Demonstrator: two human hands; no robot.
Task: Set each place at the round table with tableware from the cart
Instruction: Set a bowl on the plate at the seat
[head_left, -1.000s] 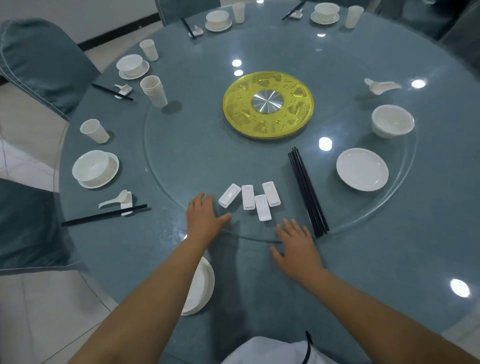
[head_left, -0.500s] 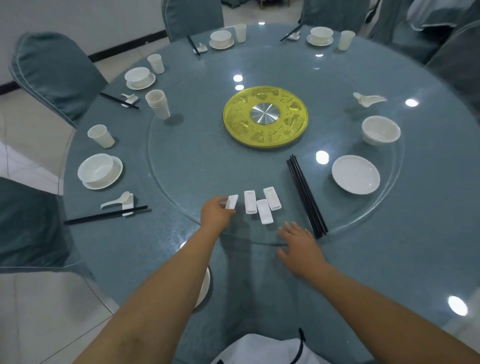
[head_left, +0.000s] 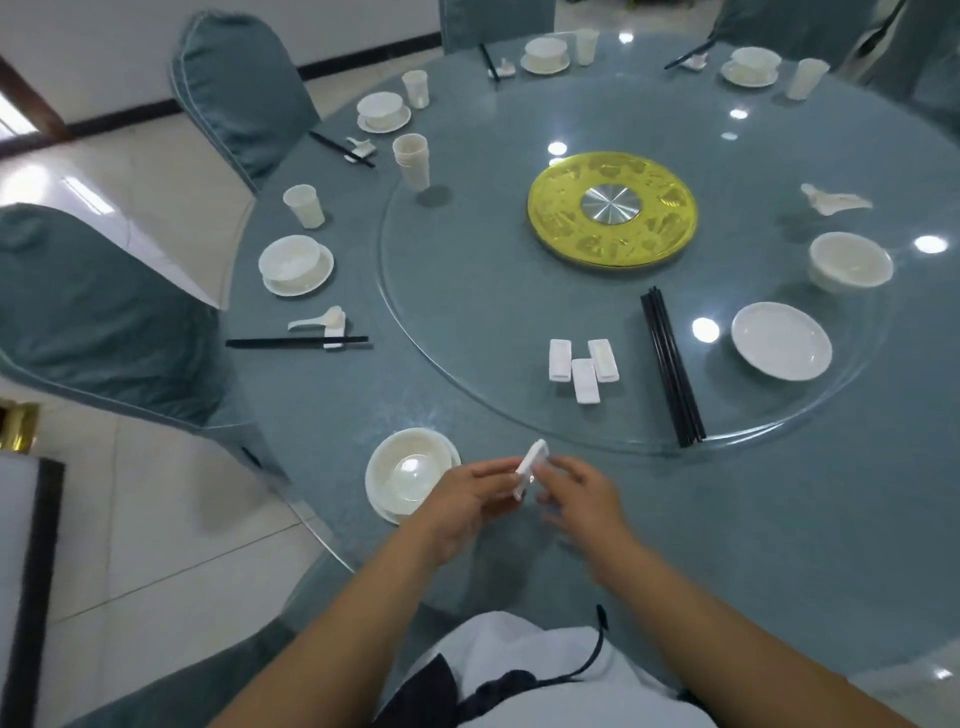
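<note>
2 hands (head_left: 524, 493) pinching 1 white chopstick rest (head_left: 531, 467), beside bowl (head_left: 408, 475), near table edge (head_left: 311, 525)

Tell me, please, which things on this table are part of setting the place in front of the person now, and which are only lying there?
In use now:
- chopstick rest, held between left hand and right hand
- bowl on plate at the near place
- three spare rests
- black chopsticks

Only lying there:
- gold disc
- cup stack
- finished settings on the far left
</note>
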